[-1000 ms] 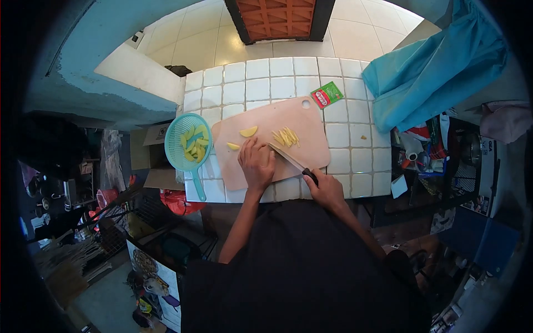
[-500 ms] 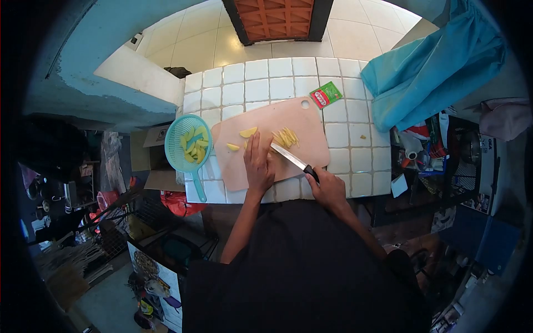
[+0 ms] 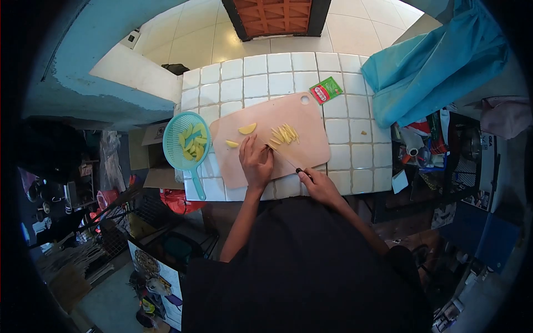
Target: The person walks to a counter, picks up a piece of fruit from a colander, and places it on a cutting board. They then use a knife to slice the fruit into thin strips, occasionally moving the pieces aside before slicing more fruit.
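Head view: knife blade [image 3: 285,159] indistinct

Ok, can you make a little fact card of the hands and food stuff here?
Left hand: at the pink cutting board; grip unclear
Right hand: holding the knife by its black handle
On the board: thin yellow strips, two thicker pieces
Strainer: turquoise, holding yellow-green pieces, left of the board
Packet: green and red, on tiles

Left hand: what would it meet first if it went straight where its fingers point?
The left hand would likely first meet the larger yellow wedge on the cutting board, though hand height is unclear.
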Demonstrator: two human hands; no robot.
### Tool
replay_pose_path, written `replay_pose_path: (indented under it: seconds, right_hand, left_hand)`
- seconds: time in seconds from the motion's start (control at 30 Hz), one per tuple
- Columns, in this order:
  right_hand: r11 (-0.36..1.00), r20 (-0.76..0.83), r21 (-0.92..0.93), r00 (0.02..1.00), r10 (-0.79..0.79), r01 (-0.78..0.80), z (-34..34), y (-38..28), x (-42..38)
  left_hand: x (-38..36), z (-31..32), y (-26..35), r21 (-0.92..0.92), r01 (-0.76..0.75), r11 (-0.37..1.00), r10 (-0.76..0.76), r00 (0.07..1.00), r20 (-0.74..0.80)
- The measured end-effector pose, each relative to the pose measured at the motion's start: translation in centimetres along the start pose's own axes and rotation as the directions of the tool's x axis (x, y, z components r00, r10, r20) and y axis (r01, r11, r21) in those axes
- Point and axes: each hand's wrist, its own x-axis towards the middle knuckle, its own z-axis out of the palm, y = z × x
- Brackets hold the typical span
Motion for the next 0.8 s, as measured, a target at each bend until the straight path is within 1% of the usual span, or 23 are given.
replay_pose_path:
  seconds: [0.07, 0.2, 0.3, 0.37, 0.5, 0.6, 0.67, 0.7, 0.8]
  right_hand:
    - [0.999, 0.003, -0.033, 1.000, 0.029, -0.029, 0.1, 0.1, 0.0]
    - [0.998, 0.004, -0.038, 0.999, 0.050, -0.050, 0.1, 0.1, -0.1]
    - [0.996, -0.003, -0.074, 0.999, 0.043, -0.043, -0.1, -0.4, 0.0]
    - [0.983, 0.014, -0.168, 0.997, 0.077, -0.074, -0.5, -1.2, -0.2]
    - [0.978, 0.013, -0.195, 0.997, 0.071, -0.067, -0.4, -1.7, -0.3]
    - [0.974, 0.006, -0.204, 0.994, 0.105, -0.102, 0.5, -1.8, 0.1]
    - [0.983, -0.025, -0.180, 0.999, 0.031, -0.035, 1.5, -1.0, 0.8]
    - [0.979, -0.011, -0.194, 0.998, 0.057, -0.058, 1.3, -1.6, 0.9]
    - [0.977, -0.021, -0.207, 0.999, 0.045, -0.049, 0.8, -1.3, 0.5]
  left_hand:
    - [-0.1, 0.0, -0.1, -0.008, 0.004, 1.000, -0.004, 1.000, -0.007]
    - [-0.3, -0.1, -0.3, -0.008, 0.011, 1.000, -0.011, 1.000, 0.008]
    - [-0.2, 0.1, -0.4, -0.018, 0.016, 1.000, -0.016, 1.000, 0.004]
    - [-0.3, 0.2, -0.6, -0.020, 0.027, 0.999, -0.027, 1.000, -0.007]
    - [-0.2, 0.1, -0.6, -0.045, 0.024, 0.999, -0.025, 1.000, -0.011]
    - [0.0, 0.0, -0.8, -0.050, 0.029, 0.998, -0.030, 0.999, -0.019]
    - [-0.3, 0.4, -0.5, -0.079, 0.031, 0.996, -0.033, 0.999, -0.018]
    - [-0.3, 0.4, -0.5, -0.061, 0.028, 0.998, -0.029, 1.000, -0.013]
    - [0.0, 0.4, -0.7, -0.030, 0.019, 0.999, -0.020, 0.999, -0.026]
